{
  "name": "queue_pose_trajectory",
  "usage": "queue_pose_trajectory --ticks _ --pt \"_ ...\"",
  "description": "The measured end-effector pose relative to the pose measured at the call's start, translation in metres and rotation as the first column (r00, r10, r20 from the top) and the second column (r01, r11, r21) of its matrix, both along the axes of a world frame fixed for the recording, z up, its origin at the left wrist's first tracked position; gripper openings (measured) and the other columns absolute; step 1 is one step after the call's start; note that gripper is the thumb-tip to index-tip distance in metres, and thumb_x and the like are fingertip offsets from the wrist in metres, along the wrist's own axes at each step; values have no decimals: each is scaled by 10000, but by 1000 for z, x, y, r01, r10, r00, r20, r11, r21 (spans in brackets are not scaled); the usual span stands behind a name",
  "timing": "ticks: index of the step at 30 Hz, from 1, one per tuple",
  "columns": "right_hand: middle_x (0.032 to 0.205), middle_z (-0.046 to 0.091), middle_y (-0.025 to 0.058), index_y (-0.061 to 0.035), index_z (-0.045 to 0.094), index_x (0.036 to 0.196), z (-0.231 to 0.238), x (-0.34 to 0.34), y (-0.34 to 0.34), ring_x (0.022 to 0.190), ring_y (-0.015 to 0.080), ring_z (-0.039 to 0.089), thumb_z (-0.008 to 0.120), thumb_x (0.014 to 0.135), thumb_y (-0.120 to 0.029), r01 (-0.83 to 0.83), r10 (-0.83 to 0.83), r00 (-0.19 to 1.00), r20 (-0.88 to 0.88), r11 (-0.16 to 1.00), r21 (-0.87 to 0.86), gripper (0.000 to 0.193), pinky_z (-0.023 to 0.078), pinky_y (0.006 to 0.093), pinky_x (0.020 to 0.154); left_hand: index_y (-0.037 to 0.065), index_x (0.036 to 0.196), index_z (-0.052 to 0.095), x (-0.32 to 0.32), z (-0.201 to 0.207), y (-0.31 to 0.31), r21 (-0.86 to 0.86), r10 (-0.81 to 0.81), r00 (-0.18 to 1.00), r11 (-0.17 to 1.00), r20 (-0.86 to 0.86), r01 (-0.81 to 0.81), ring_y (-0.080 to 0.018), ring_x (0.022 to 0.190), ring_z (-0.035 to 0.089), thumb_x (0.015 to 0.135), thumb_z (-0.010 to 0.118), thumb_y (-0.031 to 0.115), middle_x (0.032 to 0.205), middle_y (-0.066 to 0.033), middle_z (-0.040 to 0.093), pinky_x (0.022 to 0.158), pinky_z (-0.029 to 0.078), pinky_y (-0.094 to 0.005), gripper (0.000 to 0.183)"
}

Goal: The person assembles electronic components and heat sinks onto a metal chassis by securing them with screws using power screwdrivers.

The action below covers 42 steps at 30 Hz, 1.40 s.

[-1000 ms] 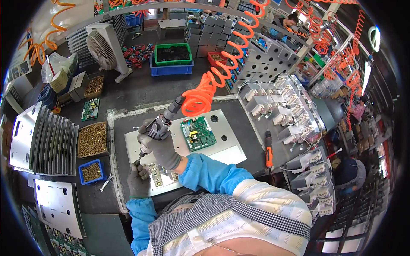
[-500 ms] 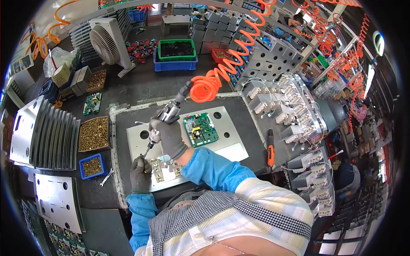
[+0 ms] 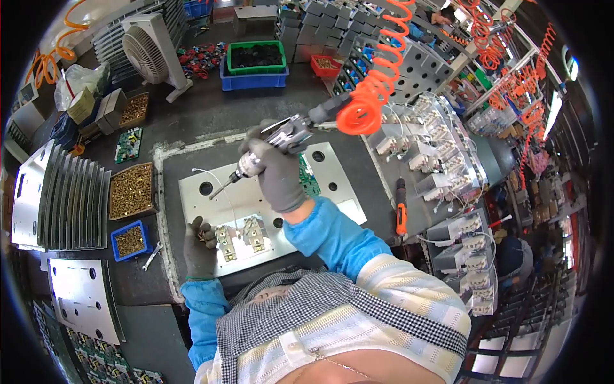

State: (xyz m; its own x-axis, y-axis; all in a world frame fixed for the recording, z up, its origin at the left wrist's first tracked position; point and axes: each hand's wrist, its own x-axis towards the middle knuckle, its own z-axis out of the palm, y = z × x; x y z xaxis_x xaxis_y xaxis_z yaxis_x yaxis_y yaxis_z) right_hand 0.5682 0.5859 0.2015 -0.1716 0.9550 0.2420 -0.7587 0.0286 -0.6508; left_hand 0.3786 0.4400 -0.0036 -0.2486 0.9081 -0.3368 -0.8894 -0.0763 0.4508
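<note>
My right hand (image 3: 278, 173), in a grey glove, grips a silver air screwdriver (image 3: 288, 134) above the plate. The tool lies tilted, its thin bit pointing down to the left, apart from the parts below. My left hand (image 3: 201, 253), also gloved, is at the plate's near left edge with fingers curled around small brass-coloured screws. Beneath both hands is a flat metal plate (image 3: 332, 170) with round holes. Two brass-and-white terminal pieces (image 3: 226, 244) sit on its near left part, a white wire beside them. A green circuit board (image 3: 309, 179) on the plate is partly hidden by my right arm.
Left of the plate are a box of brass screws (image 3: 132, 191), a blue tray (image 3: 131, 240), a wrench (image 3: 152, 256) and stacked metal panels (image 3: 61, 198). An orange screwdriver (image 3: 401, 208) and wired assemblies (image 3: 441, 150) stand right. Behind are a fan (image 3: 144, 54) and a coiled orange hose (image 3: 377, 86).
My right hand has lifted the air screwdriver away from my left hand, up and to the right. My left hand has shifted slightly left, showing brass screws in its fingers.
</note>
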Motion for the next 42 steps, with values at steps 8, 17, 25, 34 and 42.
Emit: queue_pose_trajectory --ticks 8,17,25,34,42 --pt "936 665 112 -58 578 1141 10 89 -55 579 113 558 623 796 102 -401 414 905 96 906 -133 383 430 272 497 -19 1298 589 -19 -25 -5 36 -116 991 992 -71 119 -171 875 608 968 578 119 1113 -134 647 633 520 -227 358" --pt "981 684 62 -39 630 1120 -75 102 -79 901 158 676 771 727 -35 -269 246 878 411 963 0 418 577 307 760 -1 1279 556 6 1 -8 -77 -27 950 997 -310 3 -86 744 522 1010 557 181 979 -48 589 585 444 -198 325" --pt "1073 664 105 -43 588 1230 -74 99 -82 932 199 689 695 814 80 -264 250 849 466 964 -35 447 605 316 699 -52 1337 509 -5 -5 -2 -27 -29 986 999 -163 25 -166 892 606 1005 468 46 1323 -244 577 712 532 -234 349" --pt "1057 666 111 -39 597 1219 -72 91 -82 914 183 682 702 812 82 -271 222 821 525 962 16 437 595 323 736 -39 1338 493 -1 -3 -8 -15 -5 991 1000 -133 3 -152 821 545 1026 487 54 1119 -152 602 663 487 -231 326" --pt "984 665 50 -38 615 1117 -72 81 -104 929 141 674 735 796 42 -433 224 704 674 887 157 352 559 287 825 -29 1257 532 8 -1 -5 -56 67 970 995 -235 -83 -89 708 500 1037 600 159 994 -98 598 566 418 -179 297"
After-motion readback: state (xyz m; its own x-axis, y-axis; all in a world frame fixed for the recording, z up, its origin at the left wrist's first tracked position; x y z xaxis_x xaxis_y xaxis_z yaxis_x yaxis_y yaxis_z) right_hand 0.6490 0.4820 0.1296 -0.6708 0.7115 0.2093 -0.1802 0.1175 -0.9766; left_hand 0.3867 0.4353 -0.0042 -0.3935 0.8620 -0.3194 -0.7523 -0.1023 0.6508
